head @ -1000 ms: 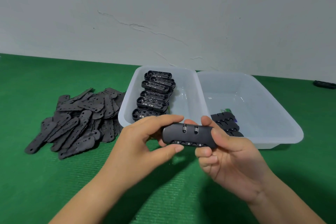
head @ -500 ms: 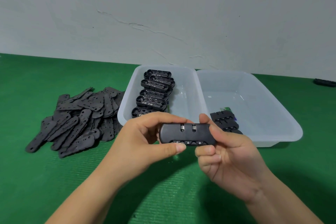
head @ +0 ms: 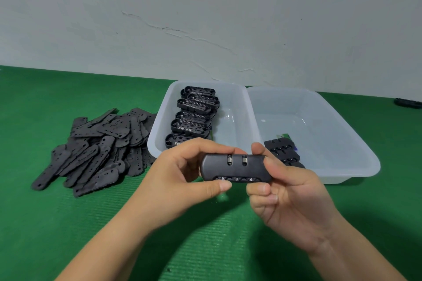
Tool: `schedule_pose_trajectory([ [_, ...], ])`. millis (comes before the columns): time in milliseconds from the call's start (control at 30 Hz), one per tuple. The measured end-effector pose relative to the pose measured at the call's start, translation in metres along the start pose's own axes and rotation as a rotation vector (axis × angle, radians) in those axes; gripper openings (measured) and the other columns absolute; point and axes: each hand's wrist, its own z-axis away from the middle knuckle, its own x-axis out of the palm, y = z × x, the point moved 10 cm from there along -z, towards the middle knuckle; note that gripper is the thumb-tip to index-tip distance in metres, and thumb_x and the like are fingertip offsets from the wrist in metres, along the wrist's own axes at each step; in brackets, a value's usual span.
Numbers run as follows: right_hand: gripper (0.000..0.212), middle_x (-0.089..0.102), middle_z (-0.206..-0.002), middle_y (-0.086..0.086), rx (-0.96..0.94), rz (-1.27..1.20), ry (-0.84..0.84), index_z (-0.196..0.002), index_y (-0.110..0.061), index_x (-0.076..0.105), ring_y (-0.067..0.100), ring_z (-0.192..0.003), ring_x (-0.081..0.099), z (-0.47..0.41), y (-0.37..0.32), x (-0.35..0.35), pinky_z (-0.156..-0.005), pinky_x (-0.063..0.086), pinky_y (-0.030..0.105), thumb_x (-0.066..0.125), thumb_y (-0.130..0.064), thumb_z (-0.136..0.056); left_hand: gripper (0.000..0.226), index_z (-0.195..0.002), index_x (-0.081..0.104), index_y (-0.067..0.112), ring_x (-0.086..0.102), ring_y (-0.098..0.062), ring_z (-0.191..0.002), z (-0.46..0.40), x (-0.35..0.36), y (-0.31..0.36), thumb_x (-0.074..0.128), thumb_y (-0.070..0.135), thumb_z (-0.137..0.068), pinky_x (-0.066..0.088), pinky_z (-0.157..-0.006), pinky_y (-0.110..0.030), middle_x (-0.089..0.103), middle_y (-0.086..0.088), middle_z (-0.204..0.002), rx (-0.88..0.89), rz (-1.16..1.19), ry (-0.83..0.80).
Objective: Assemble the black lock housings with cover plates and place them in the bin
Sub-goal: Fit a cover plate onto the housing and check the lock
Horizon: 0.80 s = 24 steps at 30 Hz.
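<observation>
At about nine o'clock on the green table [head: 68, 223] lies a loose heap of flat black cover plates [head: 98, 150], untouched. Just beside it, toward eleven o'clock, the left clear bin [head: 159, 121] holds a column of open lock housings [head: 194, 116], their insides facing up. At the centre, the left hand [head: 182, 180] pinches the left end of an assembled lock [head: 235, 167], thumb below and curled fingers [head: 205, 148] over the top edge. The lock's long axis runs level from nine to three o'clock, dial windows facing the camera, and it is held above the table just in front of the two bins. The right hand [head: 290, 194] grips its right end, thumb on the front face and fingers wrapped behind. Both hands are thus closed on the one piece. At one to two o'clock from the lock sits the right clear bin [head: 342, 155], with a few finished locks [head: 283, 150] stacked in its near left corner, directly behind the right hand. The cover appears seated, so placing seems next: the drop spot lies up and slightly right of the held lock, nearer the right hand, which looks better placed to carry it over the near rim. A small dark object [head: 408, 102] lies far off at two o'clock.
</observation>
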Motion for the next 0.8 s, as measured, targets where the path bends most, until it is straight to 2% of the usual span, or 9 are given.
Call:
schedule_pose_trajectory([
  [200,0.045,0.069,-0.081,0.009,0.006,-0.003,0.000,-0.081,-0.010,0.076,0.013,-0.042,0.051,-0.0006,0.0018,0.0003,-0.036,0.044,0.019,0.090,-0.004,-0.040,0.035,-0.087,0.068,0.014,0.070,-0.012,-0.088,-0.0006,0.0025,-0.0041,0.075,-0.009,-0.061,0.055,-0.069,-0.019,0.075,0.000,-0.100,-0.043,0.071,0.017],
  [333,0.043,0.071,-0.090,0.010,0.018,-0.009,-0.006,-0.082,-0.010,0.075,0.013,-0.042,0.051,-0.0009,0.0057,0.0003,-0.037,0.044,0.019,0.089,-0.004,-0.041,0.039,-0.081,0.069,0.024,0.070,-0.012,-0.083,-0.0006,0.0007,-0.0058,0.077,-0.006,-0.058,0.055,-0.063,-0.020,0.075,0.000,-0.097,-0.059,0.055,0.039],
  [433,0.043,0.071,-0.090,0.010,0.011,-0.006,-0.008,-0.081,-0.010,0.075,0.013,-0.042,0.051,-0.0004,0.0053,0.0000,-0.037,0.044,0.019,0.090,-0.004,-0.041,0.038,-0.085,0.067,0.024,0.069,-0.012,-0.089,0.0002,0.0017,-0.0058,0.078,-0.004,-0.062,0.055,-0.069,-0.021,0.074,0.001,-0.101,-0.050,0.021,0.012],
  [567,0.043,0.071,-0.084,0.009,-0.003,-0.003,-0.004,-0.080,-0.010,0.076,0.013,-0.042,0.051,0.0002,0.0029,-0.0005,-0.036,0.044,0.019,0.090,-0.005,-0.040,0.038,-0.101,0.065,0.014,0.066,-0.017,-0.104,0.0017,0.0044,-0.0031,0.077,-0.001,-0.069,0.052,-0.083,-0.022,0.071,-0.002,-0.112,-0.025,0.007,-0.058],
  [667,0.044,0.071,-0.080,0.009,-0.008,-0.003,-0.005,-0.079,-0.010,0.076,0.013,-0.041,0.051,0.0002,0.0024,0.0007,-0.036,0.044,0.019,0.091,-0.005,-0.039,0.037,-0.103,0.066,0.011,0.067,-0.020,-0.104,0.0012,0.0024,-0.0014,0.077,-0.001,-0.070,0.051,-0.084,-0.022,0.071,-0.005,-0.111,-0.007,0.021,-0.050],
  [800,0.043,0.071,-0.081,0.009,-0.008,-0.009,-0.015,-0.080,-0.010,0.076,0.013,-0.041,0.052,0.0003,0.0030,0.0040,-0.036,0.044,0.018,0.091,-0.005,-0.039,0.033,-0.095,0.067,0.015,0.069,-0.020,-0.099,0.0000,0.0001,0.0001,0.078,0.008,-0.064,0.053,-0.079,-0.023,0.073,-0.005,-0.106,0.013,0.030,-0.005],
])
